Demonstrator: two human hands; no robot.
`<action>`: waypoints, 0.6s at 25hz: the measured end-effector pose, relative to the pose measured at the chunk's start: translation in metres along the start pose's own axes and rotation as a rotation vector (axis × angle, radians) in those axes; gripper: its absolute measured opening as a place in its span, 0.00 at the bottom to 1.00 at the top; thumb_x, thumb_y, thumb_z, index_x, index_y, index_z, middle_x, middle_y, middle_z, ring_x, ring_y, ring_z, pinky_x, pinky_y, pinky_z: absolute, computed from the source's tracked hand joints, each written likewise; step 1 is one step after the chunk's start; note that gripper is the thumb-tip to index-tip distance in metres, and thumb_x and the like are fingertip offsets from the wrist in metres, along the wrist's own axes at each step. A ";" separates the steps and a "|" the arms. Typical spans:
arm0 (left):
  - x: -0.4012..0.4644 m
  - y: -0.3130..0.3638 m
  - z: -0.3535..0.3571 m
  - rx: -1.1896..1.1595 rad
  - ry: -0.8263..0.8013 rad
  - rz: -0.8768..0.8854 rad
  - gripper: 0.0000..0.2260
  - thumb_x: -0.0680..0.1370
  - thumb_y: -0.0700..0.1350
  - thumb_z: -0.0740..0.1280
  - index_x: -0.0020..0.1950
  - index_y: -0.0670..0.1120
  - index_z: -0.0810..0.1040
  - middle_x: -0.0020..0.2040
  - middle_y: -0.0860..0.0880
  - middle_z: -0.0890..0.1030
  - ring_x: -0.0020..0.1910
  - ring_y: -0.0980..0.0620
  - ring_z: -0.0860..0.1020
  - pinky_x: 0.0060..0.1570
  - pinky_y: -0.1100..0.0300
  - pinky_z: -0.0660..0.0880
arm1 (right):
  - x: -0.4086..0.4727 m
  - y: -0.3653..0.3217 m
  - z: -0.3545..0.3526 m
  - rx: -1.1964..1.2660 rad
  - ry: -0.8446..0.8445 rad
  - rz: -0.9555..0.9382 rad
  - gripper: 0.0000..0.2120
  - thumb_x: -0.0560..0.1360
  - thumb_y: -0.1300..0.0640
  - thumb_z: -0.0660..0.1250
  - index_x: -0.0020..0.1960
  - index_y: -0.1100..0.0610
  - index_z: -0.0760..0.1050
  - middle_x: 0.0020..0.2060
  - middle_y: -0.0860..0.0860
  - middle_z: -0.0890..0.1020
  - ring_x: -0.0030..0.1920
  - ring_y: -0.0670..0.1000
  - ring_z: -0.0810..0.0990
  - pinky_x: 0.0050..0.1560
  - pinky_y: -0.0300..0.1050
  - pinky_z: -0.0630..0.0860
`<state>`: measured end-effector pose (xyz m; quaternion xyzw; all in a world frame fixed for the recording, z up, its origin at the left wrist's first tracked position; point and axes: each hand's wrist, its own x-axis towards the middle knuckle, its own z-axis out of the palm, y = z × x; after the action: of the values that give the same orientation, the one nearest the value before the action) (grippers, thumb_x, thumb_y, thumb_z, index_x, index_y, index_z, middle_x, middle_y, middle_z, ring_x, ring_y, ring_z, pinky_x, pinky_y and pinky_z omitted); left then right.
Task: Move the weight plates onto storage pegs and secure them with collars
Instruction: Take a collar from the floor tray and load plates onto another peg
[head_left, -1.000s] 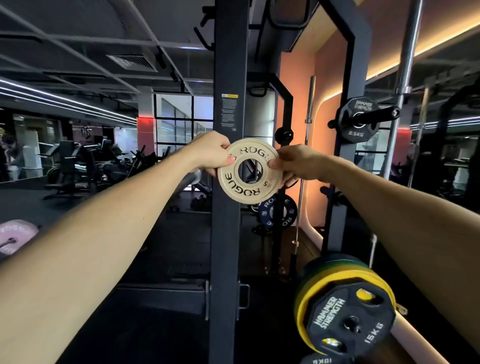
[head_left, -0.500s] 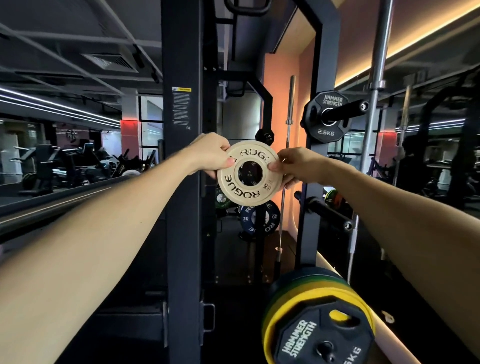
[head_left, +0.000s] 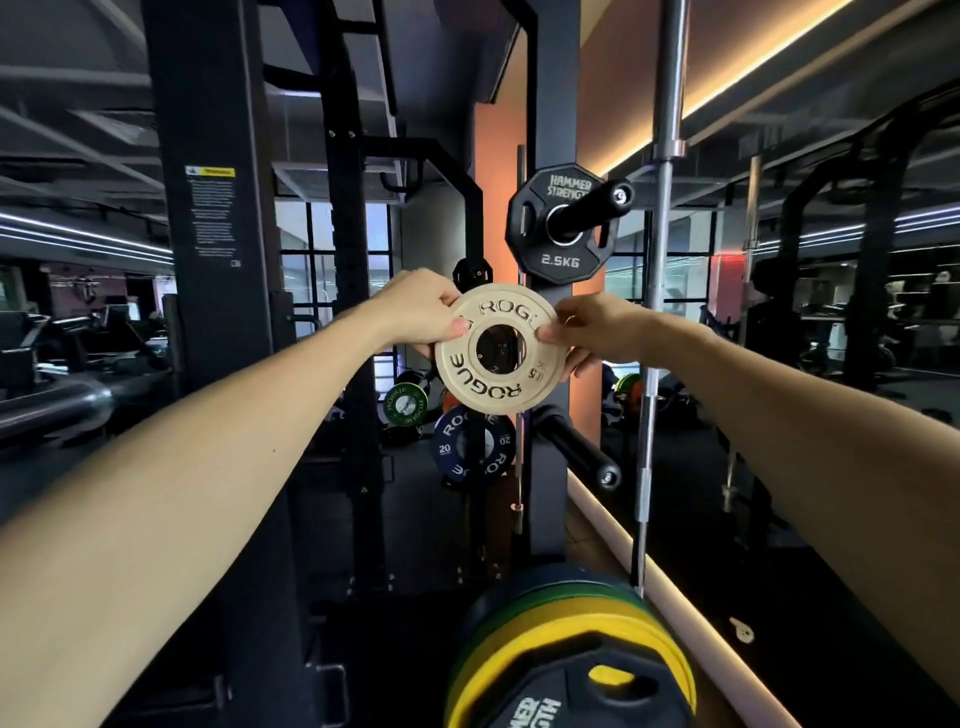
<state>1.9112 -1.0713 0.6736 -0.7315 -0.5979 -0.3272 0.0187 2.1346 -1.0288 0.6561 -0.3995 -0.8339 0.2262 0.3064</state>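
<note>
Both hands, the left hand and the right hand, pinch the rim of the pale plate, held upright with the bare peg at five o'clock, nearer the right hand.

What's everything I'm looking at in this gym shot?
Rogue plate: one, cream, centre, held up with both hands.
2.5 kg plate: one, black, on upper peg of the rack post.
Bare peg: one, black, lower on the same post.
20 plate: one, navy, behind, below the cream plate.
Green plate: one, farther back.
Stacked plates: several, black, yellow, green, bottom foreground.
Barbell: one, steel, standing upright, right.
Left hand: grips the plate's left edge.
Right hand: pinches its right edge.
</note>
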 end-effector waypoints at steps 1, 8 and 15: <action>0.007 0.012 0.008 -0.007 0.005 -0.002 0.06 0.77 0.42 0.68 0.52 0.41 0.80 0.46 0.47 0.83 0.41 0.51 0.84 0.38 0.59 0.83 | -0.003 0.009 -0.013 -0.002 0.004 -0.012 0.05 0.80 0.55 0.63 0.46 0.54 0.73 0.43 0.58 0.83 0.34 0.49 0.83 0.35 0.39 0.81; 0.043 0.087 0.054 -0.008 0.029 -0.056 0.07 0.77 0.42 0.69 0.51 0.40 0.79 0.47 0.42 0.83 0.42 0.44 0.85 0.43 0.48 0.83 | -0.013 0.064 -0.092 -0.042 -0.026 -0.044 0.05 0.80 0.54 0.63 0.45 0.53 0.72 0.40 0.55 0.82 0.31 0.47 0.84 0.32 0.38 0.81; 0.081 0.149 0.028 0.093 0.206 -0.013 0.08 0.77 0.43 0.67 0.53 0.40 0.79 0.46 0.43 0.82 0.43 0.44 0.82 0.49 0.48 0.80 | 0.003 0.058 -0.169 -0.069 0.028 -0.190 0.09 0.80 0.53 0.63 0.53 0.60 0.72 0.40 0.57 0.83 0.32 0.49 0.84 0.31 0.38 0.80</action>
<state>2.0622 -1.0316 0.7465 -0.6884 -0.6121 -0.3727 0.1118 2.2803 -0.9705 0.7407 -0.3321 -0.8710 0.1616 0.3241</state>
